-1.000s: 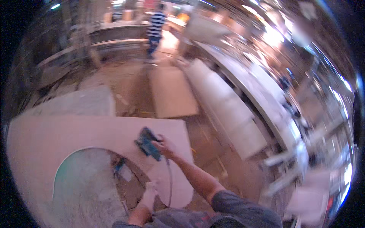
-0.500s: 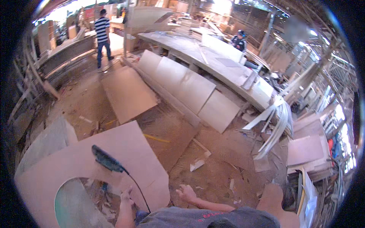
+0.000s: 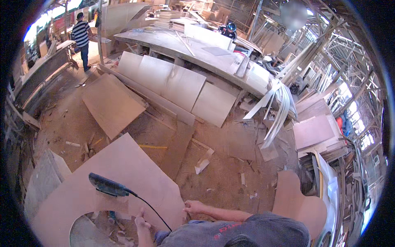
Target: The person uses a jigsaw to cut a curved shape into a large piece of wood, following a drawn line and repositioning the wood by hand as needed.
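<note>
Pinkish wood board [image 3: 128,161], with sander [image 3: 105,184] lying on top and cord [image 3: 149,204] running toward the board's near side. At the board's inner edge, left hand [image 3: 142,222]; at its right edge, right hand [image 3: 193,207], fingers curled; whether gripping, impossible to tell. Possible slide of sander off board, from tilting or a snagged cord.

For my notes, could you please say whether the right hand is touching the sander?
Apart. The head view shows the right hand at the edge of the board, with bare board between it and the sander.
</note>
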Demonstrator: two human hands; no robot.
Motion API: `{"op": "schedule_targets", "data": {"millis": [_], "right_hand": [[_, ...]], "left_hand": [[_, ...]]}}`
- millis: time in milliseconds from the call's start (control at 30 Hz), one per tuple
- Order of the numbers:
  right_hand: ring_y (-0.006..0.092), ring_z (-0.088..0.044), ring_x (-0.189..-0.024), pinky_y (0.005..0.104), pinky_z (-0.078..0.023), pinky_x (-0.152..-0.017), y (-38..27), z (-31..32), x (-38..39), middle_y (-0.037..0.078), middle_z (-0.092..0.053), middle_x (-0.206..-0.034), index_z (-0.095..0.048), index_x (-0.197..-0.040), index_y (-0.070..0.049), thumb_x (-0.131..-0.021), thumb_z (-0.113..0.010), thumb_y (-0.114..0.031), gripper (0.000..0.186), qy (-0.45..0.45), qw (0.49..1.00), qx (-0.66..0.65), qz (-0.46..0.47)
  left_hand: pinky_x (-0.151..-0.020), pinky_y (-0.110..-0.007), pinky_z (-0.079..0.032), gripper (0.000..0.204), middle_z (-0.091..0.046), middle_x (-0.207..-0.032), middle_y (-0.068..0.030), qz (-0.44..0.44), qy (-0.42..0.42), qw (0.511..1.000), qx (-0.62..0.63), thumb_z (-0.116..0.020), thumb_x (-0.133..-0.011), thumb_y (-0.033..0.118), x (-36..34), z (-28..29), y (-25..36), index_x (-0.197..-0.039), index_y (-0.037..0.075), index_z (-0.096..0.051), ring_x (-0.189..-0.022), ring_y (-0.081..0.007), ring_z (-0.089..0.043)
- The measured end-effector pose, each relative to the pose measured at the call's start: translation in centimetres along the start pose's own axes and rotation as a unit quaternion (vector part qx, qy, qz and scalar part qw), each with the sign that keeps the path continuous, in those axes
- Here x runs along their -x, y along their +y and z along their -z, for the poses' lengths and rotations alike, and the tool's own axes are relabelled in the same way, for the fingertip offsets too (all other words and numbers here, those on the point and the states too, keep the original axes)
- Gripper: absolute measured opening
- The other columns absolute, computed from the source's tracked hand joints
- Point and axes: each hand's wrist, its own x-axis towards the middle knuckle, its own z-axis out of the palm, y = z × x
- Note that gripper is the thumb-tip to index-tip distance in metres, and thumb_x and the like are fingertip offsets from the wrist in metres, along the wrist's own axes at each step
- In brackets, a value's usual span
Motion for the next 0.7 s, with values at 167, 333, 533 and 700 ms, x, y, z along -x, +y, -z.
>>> {"op": "schedule_targets", "data": {"millis": [167,333,533,700], "right_hand": [[0.0360,-0.059,-0.116,0.0442,-0.048,-0.097,-5.2,2.4,0.7,0.017,-0.063,-0.125,-0.057,-0.130,-0.008,-0.087,-0.062,-0.051,0.061,-0.039,0.998,0.043,0.010],[0.0352,-0.060,-0.116,0.0440,-0.048,-0.096,-2.1,2.3,-1.5,0.017,-0.063,-0.125,-0.058,-0.130,-0.010,-0.086,-0.063,-0.052,0.061,-0.023,0.998,0.050,0.026],[0.0345,-0.062,-0.111,0.0440,-0.049,-0.094,2.8,1.3,0.2,0.015,-0.066,-0.120,-0.062,-0.125,-0.011,-0.085,-0.064,-0.053,0.057,-0.003,0.999,0.047,0.014],[0.0342,-0.063,-0.110,0.0446,-0.049,-0.093,6.3,0.8,-0.7,0.014,-0.068,-0.117,-0.064,-0.122,-0.013,-0.086,-0.063,-0.052,0.053,-0.046,0.994,0.084,0.061]], "left_hand": [[-0.096,-0.048,-0.050,0.048,-0.057,-0.132,-0.0155,-0.018,-0.055,0.998,0.028,-0.059,-0.094,0.025,-1.5,3.8,1.7,-0.134,-0.001,-0.051,-0.116,-0.0324,-0.059],[-0.099,-0.049,-0.048,0.047,-0.057,-0.133,-0.0141,-0.065,-0.056,0.993,0.085,-0.057,-0.094,0.026,-1.4,3.4,3.2,-0.134,0.002,-0.052,-0.119,-0.0326,-0.057],[-0.097,-0.052,-0.049,0.053,-0.057,-0.132,-0.0161,-0.040,-0.010,0.993,-0.106,-0.058,-0.094,0.032,4.6,-6.6,4.2,-0.134,0.000,-0.050,-0.118,-0.0353,-0.057],[-0.099,-0.051,-0.045,0.058,-0.053,-0.135,-0.0166,-0.057,0.009,0.973,-0.225,-0.055,-0.093,0.038,4.5,-8.3,4.4,-0.136,-0.001,-0.047,-0.121,-0.0352,-0.053]]}}
